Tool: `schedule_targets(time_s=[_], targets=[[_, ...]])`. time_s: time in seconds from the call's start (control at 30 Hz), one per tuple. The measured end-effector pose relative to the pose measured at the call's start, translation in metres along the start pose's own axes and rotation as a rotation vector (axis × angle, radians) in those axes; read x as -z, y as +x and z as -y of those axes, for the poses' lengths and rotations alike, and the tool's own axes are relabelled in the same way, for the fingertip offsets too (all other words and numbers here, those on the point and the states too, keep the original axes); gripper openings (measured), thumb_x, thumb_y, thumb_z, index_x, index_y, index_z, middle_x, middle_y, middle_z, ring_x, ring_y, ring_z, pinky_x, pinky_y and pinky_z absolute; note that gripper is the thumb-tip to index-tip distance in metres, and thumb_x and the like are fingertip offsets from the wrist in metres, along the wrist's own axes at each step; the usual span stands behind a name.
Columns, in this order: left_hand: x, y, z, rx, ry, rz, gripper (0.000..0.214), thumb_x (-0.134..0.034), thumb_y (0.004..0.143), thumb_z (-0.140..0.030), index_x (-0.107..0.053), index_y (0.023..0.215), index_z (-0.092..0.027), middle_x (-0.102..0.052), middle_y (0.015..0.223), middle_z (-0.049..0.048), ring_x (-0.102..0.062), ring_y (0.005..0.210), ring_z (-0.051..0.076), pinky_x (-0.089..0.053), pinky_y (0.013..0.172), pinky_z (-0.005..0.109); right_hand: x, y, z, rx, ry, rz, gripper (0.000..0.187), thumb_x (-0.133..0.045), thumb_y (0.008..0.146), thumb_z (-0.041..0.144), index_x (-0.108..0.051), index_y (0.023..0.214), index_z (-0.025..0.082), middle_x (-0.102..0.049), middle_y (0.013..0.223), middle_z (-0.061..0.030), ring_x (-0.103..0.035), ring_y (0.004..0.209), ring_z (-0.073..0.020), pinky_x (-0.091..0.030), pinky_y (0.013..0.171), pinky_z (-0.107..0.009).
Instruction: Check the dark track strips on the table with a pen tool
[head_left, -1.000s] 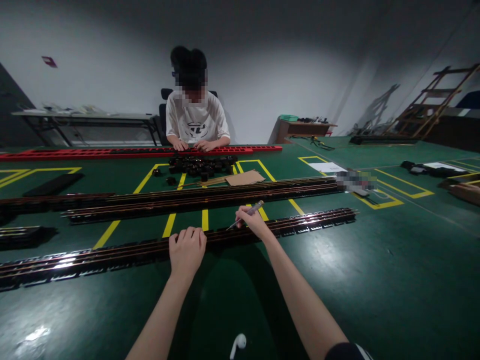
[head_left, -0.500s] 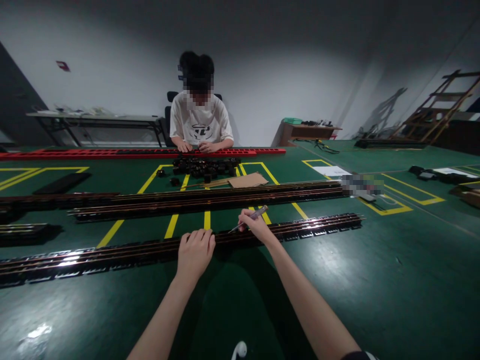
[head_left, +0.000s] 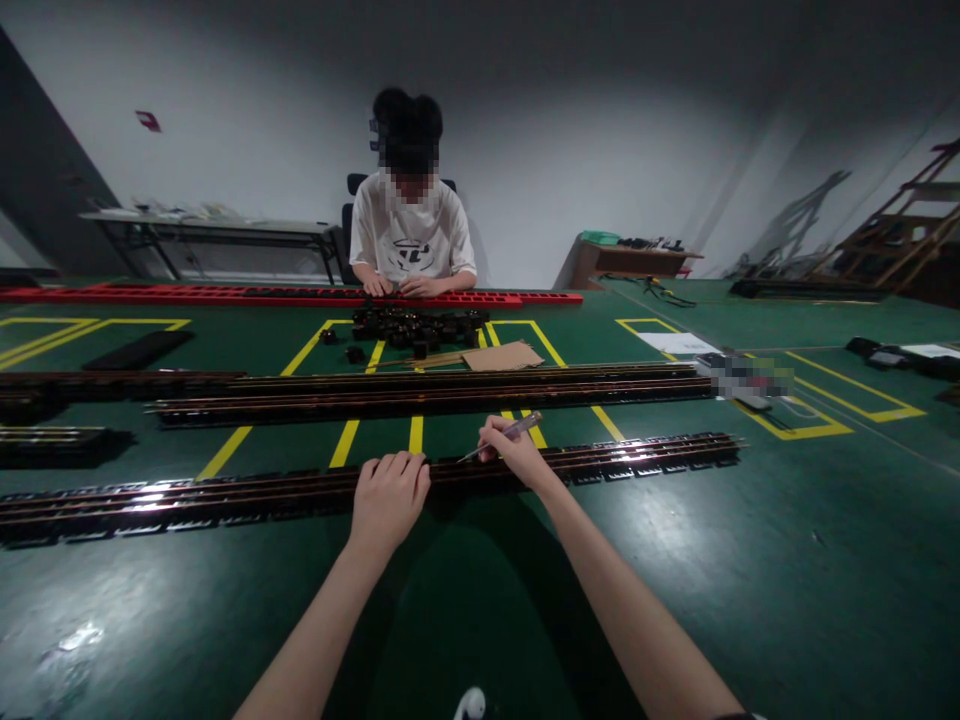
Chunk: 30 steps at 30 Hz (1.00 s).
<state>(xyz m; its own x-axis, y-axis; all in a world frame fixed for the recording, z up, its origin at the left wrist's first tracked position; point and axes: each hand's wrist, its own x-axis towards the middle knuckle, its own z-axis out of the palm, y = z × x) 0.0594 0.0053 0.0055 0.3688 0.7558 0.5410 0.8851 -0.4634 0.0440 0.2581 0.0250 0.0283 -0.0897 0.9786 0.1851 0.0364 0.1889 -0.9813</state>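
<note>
A long black strip [head_left: 247, 497] with copper-coloured rods along it lies across the green table in front of me. My left hand [head_left: 391, 495] is wrapped over the strip's middle, fingers together and their tips hidden behind it. Just to the right, my right hand [head_left: 514, 447] grips a slim screwdriver [head_left: 523, 425] with a greyish handle and a thin metal shaft. The tool is tilted, its tip pointing down-left at the strip between my hands. Whether the tip touches a part there is too small to tell.
Beyond lies another set of black strips [head_left: 420, 393], with a cardboard piece [head_left: 504, 356] and a pile of small black parts [head_left: 416, 328] behind. A co-worker [head_left: 412, 235] sits across the table, hands at a long red frame [head_left: 300, 295]. A white earbud [head_left: 471, 703] shows at the bottom.
The view has shifted slightly, moving the background a little to the right. My hands and the screwdriver keep nearly the same places on the strip.
</note>
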Motion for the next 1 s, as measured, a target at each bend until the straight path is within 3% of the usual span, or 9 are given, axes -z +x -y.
schedule_targets(time_s=[0.43, 1.0], targets=[[0.0, 0.0, 0.001, 0.008, -0.002, 0.034, 0.041, -0.03, 0.093, -0.03, -0.068, 0.096, -0.014, -0.07, 0.093, 0.0095, -0.063, 0.082, 0.022, -0.042, 0.077, 0.039, 0.005, 0.002, 0.0, -0.001, 0.081, -0.012, 0.02, -0.055, 0.07, 0.028, -0.053, 0.052, 0.02, -0.055, 0.045, 0.0027, -0.052, 0.044, -0.0111, -0.041, 0.05, -0.024], [0.0, 0.0, 0.0, -0.028, 0.04, -0.016, 0.038, -0.033, 0.092, -0.027, -0.068, 0.093, -0.014, -0.071, 0.089, 0.0082, -0.063, 0.08, 0.021, -0.042, 0.074, 0.037, 0.028, 0.004, 0.001, -0.047, 0.114, -0.088, 0.019, -0.055, 0.059, 0.026, -0.051, 0.042, 0.019, -0.052, 0.039, 0.0024, -0.048, 0.037, -0.0103, -0.037, 0.043, -0.023]])
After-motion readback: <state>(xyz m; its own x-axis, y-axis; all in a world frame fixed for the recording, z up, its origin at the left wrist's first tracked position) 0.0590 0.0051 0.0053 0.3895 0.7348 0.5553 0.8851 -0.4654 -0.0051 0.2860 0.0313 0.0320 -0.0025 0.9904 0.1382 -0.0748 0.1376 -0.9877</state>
